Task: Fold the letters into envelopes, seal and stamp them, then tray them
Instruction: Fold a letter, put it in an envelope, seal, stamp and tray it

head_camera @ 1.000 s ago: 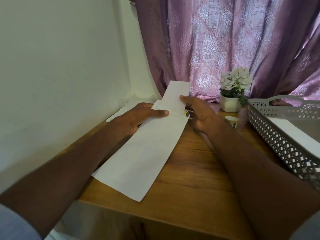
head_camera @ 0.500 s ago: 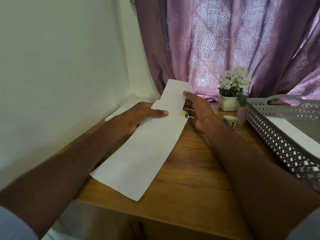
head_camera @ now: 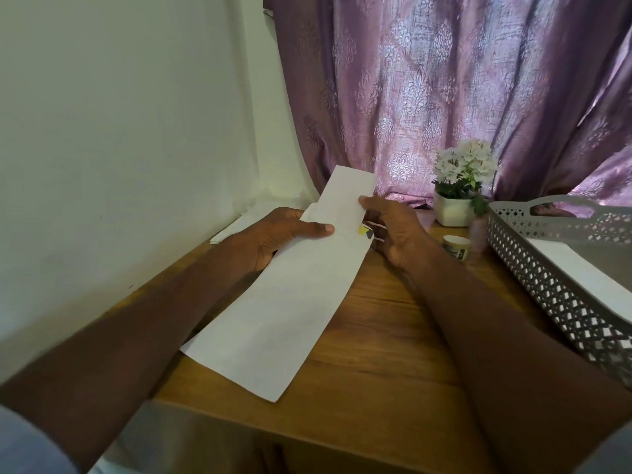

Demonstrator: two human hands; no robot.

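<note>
A long white envelope (head_camera: 284, 313) lies slanted on the wooden table (head_camera: 376, 364), its near end past the front-left edge. My left hand (head_camera: 273, 234) grips its far end, thumb on top. A folded white letter (head_camera: 347, 196) sticks out of the envelope's far opening. My right hand (head_camera: 393, 230) holds the letter's right edge, fingers behind it. A small yellow and grey mark (head_camera: 366, 231) shows at the envelope's far right corner. More white paper (head_camera: 236, 227) lies behind my left hand by the wall.
A grey lattice tray (head_camera: 554, 295) stands at the right with a white envelope (head_camera: 581, 268) inside. A small jar (head_camera: 456, 246) and a potted white flower (head_camera: 460, 189) sit at the back. A white wall is at the left, a purple curtain behind.
My right hand has shifted slightly up along the letter's right edge, uncovering the yellow mark on the envelope corner. My left hand and the envelope have stayed put.
</note>
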